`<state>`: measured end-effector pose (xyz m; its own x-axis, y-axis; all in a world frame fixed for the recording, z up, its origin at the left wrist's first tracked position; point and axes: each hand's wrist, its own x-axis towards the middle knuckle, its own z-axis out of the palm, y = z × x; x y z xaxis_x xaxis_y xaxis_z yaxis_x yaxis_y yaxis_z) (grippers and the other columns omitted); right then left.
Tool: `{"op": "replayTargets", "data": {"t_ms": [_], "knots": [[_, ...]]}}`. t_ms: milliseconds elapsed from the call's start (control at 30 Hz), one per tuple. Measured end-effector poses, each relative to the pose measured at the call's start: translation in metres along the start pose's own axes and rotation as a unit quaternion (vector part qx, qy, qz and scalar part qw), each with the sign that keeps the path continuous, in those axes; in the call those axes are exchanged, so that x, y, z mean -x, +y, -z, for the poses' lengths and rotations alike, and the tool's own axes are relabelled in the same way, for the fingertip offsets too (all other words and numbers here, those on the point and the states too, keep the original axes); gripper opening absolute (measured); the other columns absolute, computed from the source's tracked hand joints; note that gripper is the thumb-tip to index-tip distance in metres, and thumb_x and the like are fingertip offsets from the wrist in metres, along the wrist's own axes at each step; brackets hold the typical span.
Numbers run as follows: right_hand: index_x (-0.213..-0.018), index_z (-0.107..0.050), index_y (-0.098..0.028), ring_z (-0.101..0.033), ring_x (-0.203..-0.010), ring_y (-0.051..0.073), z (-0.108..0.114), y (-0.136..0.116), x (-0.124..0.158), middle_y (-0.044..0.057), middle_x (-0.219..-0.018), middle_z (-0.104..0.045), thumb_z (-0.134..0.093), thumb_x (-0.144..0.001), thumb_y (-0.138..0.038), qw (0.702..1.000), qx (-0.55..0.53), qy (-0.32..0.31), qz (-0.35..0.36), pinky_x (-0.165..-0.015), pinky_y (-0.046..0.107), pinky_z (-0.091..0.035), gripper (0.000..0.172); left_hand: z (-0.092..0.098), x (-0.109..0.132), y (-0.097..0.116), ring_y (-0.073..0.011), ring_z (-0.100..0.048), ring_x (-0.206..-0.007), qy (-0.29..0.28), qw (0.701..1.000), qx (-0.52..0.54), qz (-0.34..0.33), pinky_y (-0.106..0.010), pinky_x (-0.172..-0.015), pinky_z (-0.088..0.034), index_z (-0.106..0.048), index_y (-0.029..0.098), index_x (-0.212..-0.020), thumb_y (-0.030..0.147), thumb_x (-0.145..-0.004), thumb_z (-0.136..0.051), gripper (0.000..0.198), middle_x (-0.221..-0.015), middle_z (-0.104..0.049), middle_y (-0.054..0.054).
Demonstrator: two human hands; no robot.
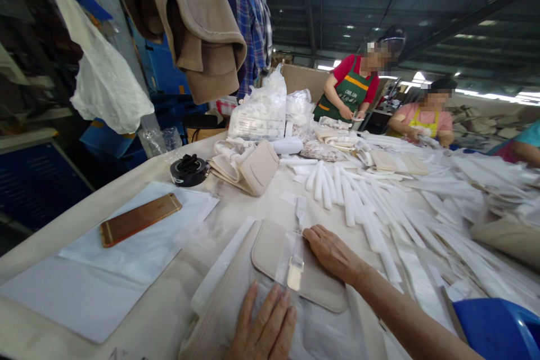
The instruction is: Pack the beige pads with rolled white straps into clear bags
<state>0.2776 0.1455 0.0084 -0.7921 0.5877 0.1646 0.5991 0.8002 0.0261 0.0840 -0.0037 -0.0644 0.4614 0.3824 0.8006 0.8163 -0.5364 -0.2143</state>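
A beige bag (236, 298) lies flat on the table in front of me, partly under clear plastic. On it is a beige flap (270, 242) with rounded corners and a gold-coloured metal clasp (295, 275). From the clasp a narrow strap (298, 247) in whitish wrapping runs away from me past the flap's edge. My left hand (265, 323) rests with fingers stretched out on the plastic, just below the flap. My right hand (331, 250) lies over the flap's far right part, its fingers bent together at the edge of the strap; the fingertips are partly hidden.
Many white padded strips (358, 197) spread over the right side. A phone (141, 219) lies on white sheets (84, 292) at left. Behind are a black tape reel (188, 170), a beige folded piece (257, 169) and plastic bags (261, 107). A blue object (498, 326) stands lower right. Co-workers (352, 87) work opposite.
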Motion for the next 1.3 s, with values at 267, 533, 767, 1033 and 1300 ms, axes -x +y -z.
{"op": "replayTargets", "data": {"t_ms": [267,533,767,1033,1300], "knots": [[-0.098,-0.056,-0.016,-0.059,-0.077,0.017,0.004,0.002,0.005,0.006,-0.083,-0.063,-0.033,-0.092,-0.006,0.994,-0.105,0.025,-0.028,-0.072,0.029,-0.049,0.026,-0.003,0.001,0.0,-0.0276,-0.042,-0.129,0.002,1.0,-0.026,-0.003,-0.057,-0.113,-0.024,-0.062,0.014,-0.104,0.016,-0.092,-0.044,0.021,-0.125,-0.059,-0.012],[-0.1,-0.057,-0.019,-0.061,-0.081,0.015,0.009,0.004,-0.008,0.005,-0.091,-0.064,-0.032,-0.088,-0.008,0.972,-0.221,0.036,-0.069,-0.075,0.028,-0.049,0.03,-0.011,0.006,0.0,-0.0273,-0.042,-0.13,0.017,0.999,-0.039,-0.002,-0.058,-0.113,-0.024,-0.064,0.016,-0.1,0.018,-0.091,-0.051,0.015,-0.124,-0.06,-0.009],[-0.075,-0.051,-0.02,-0.054,-0.069,0.014,-0.003,0.003,-0.026,0.0,-0.072,-0.056,-0.036,-0.064,-0.004,0.951,-0.287,0.069,-0.09,-0.065,0.025,-0.046,0.024,-0.01,0.006,-0.001,-0.0252,-0.041,-0.13,0.013,0.999,-0.042,-0.003,-0.054,-0.114,-0.027,-0.063,0.018,-0.101,0.017,-0.088,-0.056,0.014,-0.129,-0.057,-0.007],[-0.065,-0.046,-0.021,-0.05,-0.062,0.013,-0.013,0.003,-0.013,-0.001,-0.066,-0.053,-0.037,-0.06,-0.006,0.937,-0.307,0.122,-0.112,-0.062,0.024,-0.042,0.019,-0.007,0.005,-0.003,-0.0254,-0.04,-0.131,0.005,0.999,-0.035,-0.003,-0.054,-0.113,-0.027,-0.063,0.018,-0.102,0.015,-0.088,-0.055,0.016,-0.131,-0.055,-0.006],[-0.06,-0.041,-0.022,-0.048,-0.058,0.013,-0.013,-0.002,-0.012,-0.001,-0.062,-0.048,-0.036,-0.062,-0.006,0.939,-0.295,0.138,-0.113,-0.057,0.022,-0.038,0.017,-0.014,-0.001,0.0,-0.0246,-0.041,-0.131,0.051,0.998,-0.027,0.012,-0.053,-0.113,-0.029,-0.063,0.017,-0.095,0.011,-0.087,-0.055,0.014,-0.13,-0.056,-0.007]]}}
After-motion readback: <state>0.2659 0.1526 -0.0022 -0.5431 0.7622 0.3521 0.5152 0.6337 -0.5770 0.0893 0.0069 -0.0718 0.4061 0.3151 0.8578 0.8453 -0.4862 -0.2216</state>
